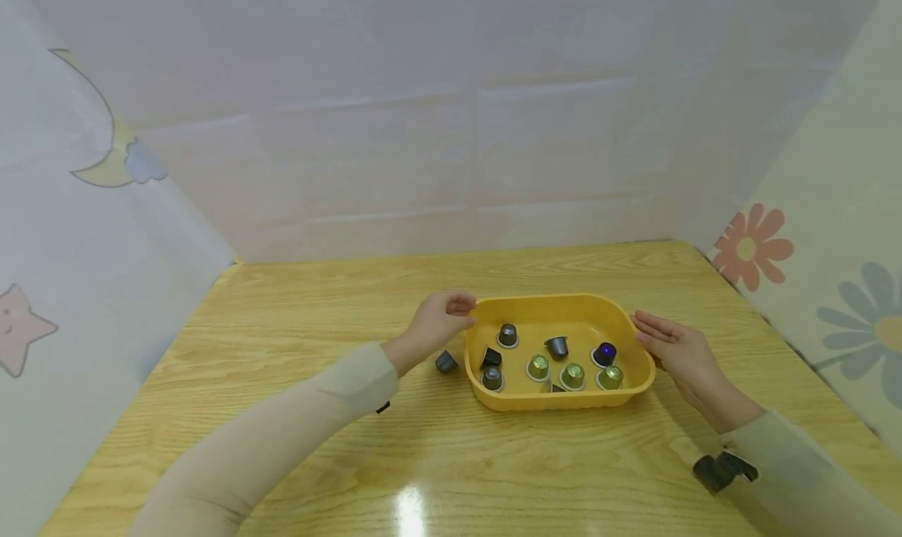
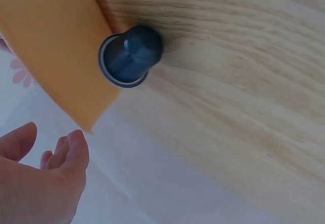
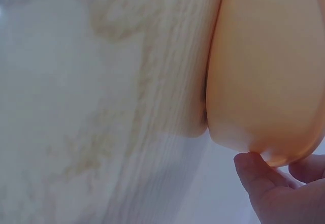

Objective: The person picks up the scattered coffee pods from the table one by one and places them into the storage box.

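A yellow plastic tray [image 1: 557, 402] stands on the table with several coffee capsules inside. Three are green, like this green capsule [image 1: 538, 367]; a dark blue-purple capsule [image 1: 604, 354] sits at the right, and grey and black capsules [image 1: 507, 334] are scattered around. Outside, beside the tray's left end, a dark grey capsule [image 2: 139, 51] lies on the table. My left hand [image 1: 442, 319] is at the tray's upper left corner, thumb and fingers apart with nothing between them. At the opposite end, my right hand [image 1: 687, 357] has the rim between thumb and fingertips [image 3: 249, 163].
The wood-grained table [image 1: 317, 459] runs back to a pale cloth-like wall [image 1: 395, 161]. Patterned side walls show a moon [image 1: 106, 165] and a star [image 1: 24, 329] on the left, flowers [image 1: 752, 247] on the right.
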{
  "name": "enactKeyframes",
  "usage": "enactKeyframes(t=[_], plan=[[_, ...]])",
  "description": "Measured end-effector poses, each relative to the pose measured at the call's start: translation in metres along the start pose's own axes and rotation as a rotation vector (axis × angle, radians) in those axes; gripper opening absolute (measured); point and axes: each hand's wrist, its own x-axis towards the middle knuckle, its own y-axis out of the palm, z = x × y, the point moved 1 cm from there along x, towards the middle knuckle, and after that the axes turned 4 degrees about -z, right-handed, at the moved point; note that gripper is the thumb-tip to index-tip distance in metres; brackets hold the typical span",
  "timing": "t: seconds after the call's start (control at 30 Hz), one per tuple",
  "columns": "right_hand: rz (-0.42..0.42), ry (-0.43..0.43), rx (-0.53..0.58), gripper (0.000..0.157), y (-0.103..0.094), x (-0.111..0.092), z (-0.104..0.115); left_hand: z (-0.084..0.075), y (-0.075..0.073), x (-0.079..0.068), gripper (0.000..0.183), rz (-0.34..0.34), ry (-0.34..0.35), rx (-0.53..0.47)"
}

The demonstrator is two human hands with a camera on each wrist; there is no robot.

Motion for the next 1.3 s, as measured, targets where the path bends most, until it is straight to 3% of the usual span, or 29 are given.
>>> enactKeyframes(t=[0.3, 0.8, 1.3], plan=[[-0.001, -0.001, 0.001, 0.054, 0.0, -0.001, 0.001, 0.019, -0.009, -0.011, 0.033, -0.043, -0.002, 0.065], [-0.001, -0.004, 0.009, 0.055, -0.001, 0.0, -0.003, 0.045, -0.006, -0.022, 0.046, 0.064, -0.076, 0.133], [-0.004, -0.004, 0.01, 0.055, 0.0, 0.0, 0.0, 0.052, -0.002, -0.019, 0.047, 0.096, -0.052, 0.235]])
